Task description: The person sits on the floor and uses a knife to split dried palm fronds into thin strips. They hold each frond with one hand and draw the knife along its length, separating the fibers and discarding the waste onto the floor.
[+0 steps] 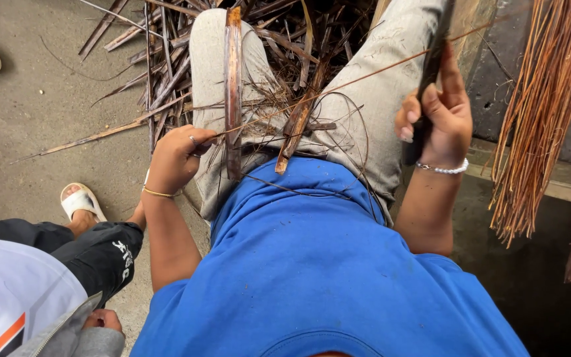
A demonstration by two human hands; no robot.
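Stripping a thin palm-leaf rib across the lap.
Left hand [176,155] pinches the light, springy rib [338,84] at its end; right hand [434,112] clenches a dark blade [431,66] mid-frame right.

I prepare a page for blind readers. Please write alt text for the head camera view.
Seen from above, a seated person in a blue shirt pinches a thin leaf rib in the left hand and grips a dark knife in the right hand. Dry palm strips lie over the lap; another person sits at left.
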